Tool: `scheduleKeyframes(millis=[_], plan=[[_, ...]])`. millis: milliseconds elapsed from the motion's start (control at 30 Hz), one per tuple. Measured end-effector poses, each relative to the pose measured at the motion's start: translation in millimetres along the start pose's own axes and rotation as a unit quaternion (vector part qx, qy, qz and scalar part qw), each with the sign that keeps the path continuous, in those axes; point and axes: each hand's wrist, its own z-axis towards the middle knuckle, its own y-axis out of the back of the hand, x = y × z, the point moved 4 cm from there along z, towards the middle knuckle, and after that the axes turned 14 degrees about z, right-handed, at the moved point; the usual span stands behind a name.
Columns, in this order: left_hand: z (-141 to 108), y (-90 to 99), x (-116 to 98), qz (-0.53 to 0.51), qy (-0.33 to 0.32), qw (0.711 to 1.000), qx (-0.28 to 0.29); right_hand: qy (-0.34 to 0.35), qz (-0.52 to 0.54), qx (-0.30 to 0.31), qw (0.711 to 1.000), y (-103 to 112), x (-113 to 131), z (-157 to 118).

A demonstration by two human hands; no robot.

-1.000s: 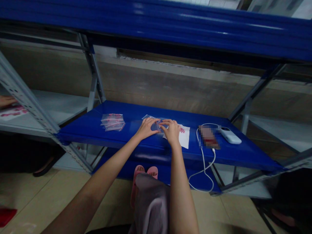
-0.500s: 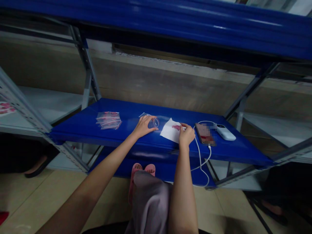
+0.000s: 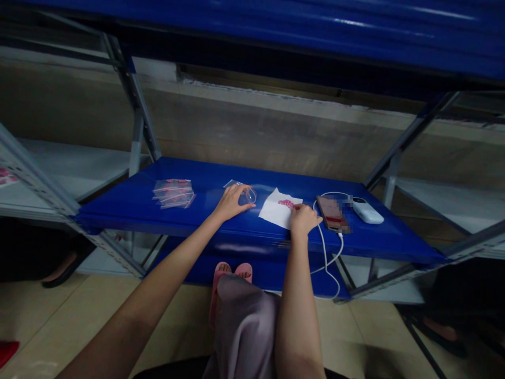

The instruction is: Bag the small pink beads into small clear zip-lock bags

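Observation:
My left hand (image 3: pixel 229 203) is curled round a small clear plastic bag (image 3: pixel 248 197), whose rounded mouth gapes toward the right between thumb and fingers. To its right lies a white sheet of paper (image 3: pixel 271 208) bearing a small cluster of pinkish-red bead-like pieces (image 3: pixel 286 202). Over the paper's right side, my right hand (image 3: pixel 304 219) has its fingertips pinched together at the edge of that cluster; what is between them is too small to make out. A fanned stack of clear zip bags (image 3: pixel 173 195) with red bits inside rests at the left of the shelf.
A phone (image 3: pixel 329 210) and a pale power bank (image 3: pixel 369 211) lie right of the paper, joined by a white cable (image 3: pixel 322 245) that droops over the front edge. The blue shelf (image 3: pixel 130 197) sits between metal uprights, with another blue shelf (image 3: pixel 276 47) overhead.
My right hand has shifted slightly right and down, its fingers now lower against the pieces on the paper. My left hand keeps its hold on the bag. The camera view has tilted slightly.

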Motion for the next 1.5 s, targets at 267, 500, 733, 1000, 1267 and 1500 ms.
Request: scheduleKeyframes(millis=[267,500,733,1000,1267,1500], plan=[[0,-1.1,1,0.001,0.000,1.000,0.001,-0.073,0.044,0.010,0.996,2,-3,0],[0,1.1,-2,-0.010,0.004,1.000,0.007,0.065,0.269,0.013,0.961,3,38,-7],[-2,1.0,-2,-0.007,0.003,1.000,-0.004,0.207,0.331,0.119,0.913,-7,100,-32],[-2,2.6,-3,-0.018,-0.005,1.000,-0.009,0.206,0.311,0.092,0.923,-3,95,-32],[-1,3.3,-3,-0.029,0.005,1.000,0.009,0.054,0.155,-0.002,0.986,8,30,-9],[0,3.1,-3,-0.028,0.003,1.000,0.002,0.031,0.019,0.016,0.999,-7,5,-8]])
